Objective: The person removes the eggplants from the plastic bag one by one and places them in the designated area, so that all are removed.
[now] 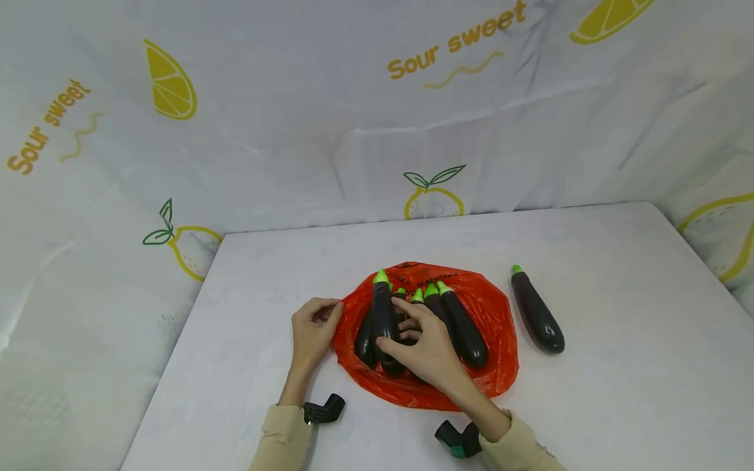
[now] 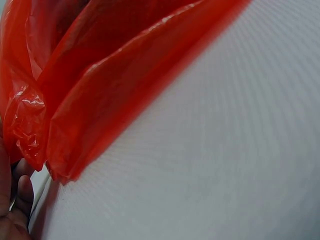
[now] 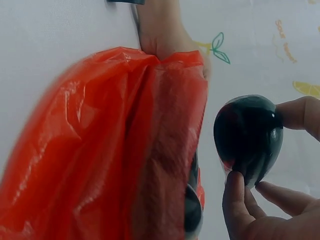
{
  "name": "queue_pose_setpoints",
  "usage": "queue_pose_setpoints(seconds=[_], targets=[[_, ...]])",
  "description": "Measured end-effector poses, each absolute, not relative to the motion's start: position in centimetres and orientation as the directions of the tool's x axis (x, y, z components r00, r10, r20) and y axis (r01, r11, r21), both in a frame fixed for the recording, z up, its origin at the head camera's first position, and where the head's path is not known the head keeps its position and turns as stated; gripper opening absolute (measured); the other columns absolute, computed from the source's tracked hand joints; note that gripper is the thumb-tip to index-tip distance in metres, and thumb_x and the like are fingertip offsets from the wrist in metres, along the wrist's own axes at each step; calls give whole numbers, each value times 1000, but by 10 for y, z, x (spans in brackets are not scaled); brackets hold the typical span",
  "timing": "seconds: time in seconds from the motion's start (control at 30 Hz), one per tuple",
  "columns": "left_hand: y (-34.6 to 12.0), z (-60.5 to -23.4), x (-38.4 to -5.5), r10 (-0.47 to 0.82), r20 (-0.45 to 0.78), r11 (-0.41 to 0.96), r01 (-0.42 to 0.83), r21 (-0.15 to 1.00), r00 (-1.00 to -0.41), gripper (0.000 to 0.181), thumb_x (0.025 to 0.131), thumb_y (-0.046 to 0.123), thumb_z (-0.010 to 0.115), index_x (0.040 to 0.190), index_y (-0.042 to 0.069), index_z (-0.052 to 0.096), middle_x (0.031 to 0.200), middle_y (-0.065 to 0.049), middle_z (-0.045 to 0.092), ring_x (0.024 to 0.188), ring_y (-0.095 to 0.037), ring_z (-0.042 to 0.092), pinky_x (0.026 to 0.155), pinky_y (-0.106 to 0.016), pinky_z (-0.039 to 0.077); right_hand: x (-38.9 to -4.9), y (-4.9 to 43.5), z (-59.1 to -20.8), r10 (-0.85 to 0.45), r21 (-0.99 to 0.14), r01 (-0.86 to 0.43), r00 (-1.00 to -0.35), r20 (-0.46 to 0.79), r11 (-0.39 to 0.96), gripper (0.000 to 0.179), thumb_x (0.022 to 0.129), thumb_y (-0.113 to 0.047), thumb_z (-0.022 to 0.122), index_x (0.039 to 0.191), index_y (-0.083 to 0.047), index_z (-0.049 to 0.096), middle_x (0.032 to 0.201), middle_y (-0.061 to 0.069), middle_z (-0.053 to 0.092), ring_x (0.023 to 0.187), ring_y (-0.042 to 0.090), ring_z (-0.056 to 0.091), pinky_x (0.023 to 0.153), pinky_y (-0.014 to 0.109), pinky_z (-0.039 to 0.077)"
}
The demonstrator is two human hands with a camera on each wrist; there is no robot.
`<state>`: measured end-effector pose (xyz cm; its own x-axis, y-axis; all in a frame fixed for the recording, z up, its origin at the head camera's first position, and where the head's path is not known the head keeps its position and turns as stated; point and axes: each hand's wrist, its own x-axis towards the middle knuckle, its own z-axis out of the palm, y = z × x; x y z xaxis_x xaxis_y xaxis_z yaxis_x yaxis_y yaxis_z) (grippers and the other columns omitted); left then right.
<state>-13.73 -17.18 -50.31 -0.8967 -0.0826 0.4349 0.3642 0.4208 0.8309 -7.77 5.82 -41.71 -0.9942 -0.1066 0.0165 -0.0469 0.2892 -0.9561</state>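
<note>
A red plastic bag [image 1: 501, 353] lies spread on the table with its mouth open, and several dark eggplants with green stems lie inside. My right hand [image 1: 432, 347] grips one eggplant [image 1: 384, 320] between thumb and fingers over the left part of the bag. In the right wrist view this eggplant [image 3: 250, 140] shows its rounded end, raised beside the bag's rim. My left hand [image 1: 315, 330] pinches the bag's left edge between thumb and fingers. The left wrist view shows its fingers [image 2: 22, 200] beside the crumpled red plastic [image 2: 120, 95].
A single eggplant [image 1: 537, 314] lies on the white table [image 1: 618, 366] right of the bag. Behind the table hangs a white cloth [image 1: 283, 157] with lemon prints. Black wrist devices [image 1: 324, 410] sit near both sleeves.
</note>
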Motion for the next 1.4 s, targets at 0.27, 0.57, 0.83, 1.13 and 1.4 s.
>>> queue_pose_setpoints(seconds=[0.27, 0.57, 0.83, 1.13, 1.4], targets=[[-166, -499, -136, -123, 430, 442, 339, 831, -894, 6, 88, -2, 75, 92, 2, 78, 80, -15, 72, 71, -14, 56, 66, -14, 46, -78, 71, -413, -126, -957, -73, -991, 38, 282, 67, 83, -13, 82, 143, -3, 56, 127, 16, 63, 100, 20, 62, 87, 27, 59], [-159, -477, -127, -112, 451, 434, 365, 824, -885, 6, 89, -4, 72, 93, -4, 76, 80, -17, 71, 71, -12, 56, 67, -16, 48, -76, 82, -413, -118, -944, -93, -991, 58, 317, 68, 82, -8, 81, 145, -5, 56, 126, 14, 64, 100, 21, 63, 86, 20, 57], [-157, -471, -124, -102, 450, 421, 371, 828, -887, 6, 88, -6, 72, 93, -6, 76, 80, -20, 71, 71, -15, 56, 67, -13, 47, -74, 92, -413, -118, -933, -125, -989, 90, 337, 65, 83, -7, 80, 144, -4, 57, 126, 15, 63, 100, 21, 63, 86, 24, 59], [-156, -470, -124, -101, 439, 421, 361, 832, -893, 6, 88, -6, 72, 92, -5, 76, 79, -20, 71, 71, -16, 56, 67, -14, 47, -71, 108, -406, -107, -914, -130, -990, 96, 385, 63, 84, -7, 77, 144, -4, 57, 129, 16, 63, 100, 22, 62, 86, 18, 55], [-157, -471, -125, -107, 434, 409, 358, 839, -895, 6, 88, -5, 72, 92, -5, 76, 80, -19, 71, 71, -10, 55, 67, -12, 47, -69, 124, -402, -70, -892, -120, -993, 99, 437, 64, 85, -5, 77, 145, -3, 55, 129, 17, 63, 101, 24, 62, 87, 17, 55]])
